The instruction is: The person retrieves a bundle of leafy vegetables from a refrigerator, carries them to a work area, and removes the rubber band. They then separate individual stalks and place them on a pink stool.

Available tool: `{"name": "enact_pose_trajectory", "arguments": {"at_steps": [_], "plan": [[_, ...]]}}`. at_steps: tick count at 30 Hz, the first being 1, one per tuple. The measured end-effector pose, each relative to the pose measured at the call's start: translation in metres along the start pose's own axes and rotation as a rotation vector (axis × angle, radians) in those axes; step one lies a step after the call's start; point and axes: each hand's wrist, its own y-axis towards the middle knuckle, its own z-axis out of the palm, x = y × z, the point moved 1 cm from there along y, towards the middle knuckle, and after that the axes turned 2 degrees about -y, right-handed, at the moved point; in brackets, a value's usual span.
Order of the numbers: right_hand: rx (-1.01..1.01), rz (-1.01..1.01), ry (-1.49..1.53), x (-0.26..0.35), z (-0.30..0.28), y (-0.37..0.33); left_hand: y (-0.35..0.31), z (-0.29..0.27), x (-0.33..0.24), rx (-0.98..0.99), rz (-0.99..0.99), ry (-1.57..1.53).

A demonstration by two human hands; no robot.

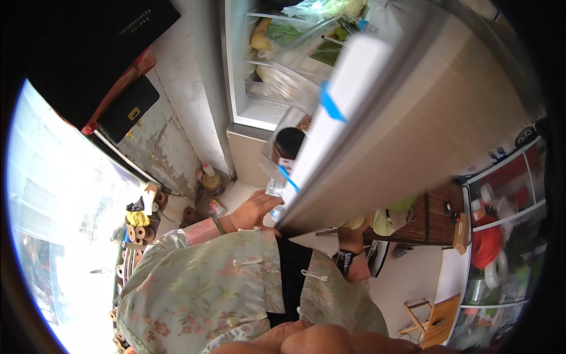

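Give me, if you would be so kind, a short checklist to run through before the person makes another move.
1. Refrigerator door open: ok, produce shows past its inner edge.
2. Left hand at the door's lower inner side: ok.
3. Left-hand grip firm: cannot tell, the fingertips are not clearly seen.
4. Right hand clear of the door: cannot tell, the door partly hides it.
5. Black-lidded jar inside the clear door bin: ok.
6. Bagged produce fully in view: not ok, the door and bins cover part of it.
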Motion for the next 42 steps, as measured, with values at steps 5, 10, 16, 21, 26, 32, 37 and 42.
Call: {"name": "enact_pose_trajectory", "arguments": {"at_steps": [5, 10, 16, 21, 26, 32, 37, 42], "plan": [[0.259, 0.119, 0.142, -0.066, 0.037, 0.041, -0.039, 0.008, 0.025, -0.24, -0.538, -0.05], [0.129, 0.149, 0.017, -0.067, 0.053, 0.044, -0.057, -0.007, 0.076, -0.734, -0.662, -0.524], [-0.011, 0.117, 0.008, -0.023, 0.021, 0.031, -0.044, -0.051, 0.167, -0.908, -0.782, -0.47], [-0.307, -0.192, -0.297, 0.002, -0.007, 0.016, -0.002, -0.084, 0.244, -1.014, -0.78, -0.442], [-0.394, -0.432, -0.151, 0.027, -0.007, -0.019, 0.065, -0.103, 0.318, -0.986, -1.101, -0.681], [-0.651, -0.581, -0.061, 0.048, -0.01, -0.074, 0.116, -0.097, 0.334, -1.066, -0.989, -0.71], [-0.703, -0.736, -0.044, 0.079, -0.031, -0.112, 0.118, -0.049, 0.303, -0.929, -1.248, -0.78], [-0.774, -0.897, -0.062, 0.138, -0.054, -0.166, 0.168, 0.048, 0.195, -0.233, -0.993, -1.045]]}}
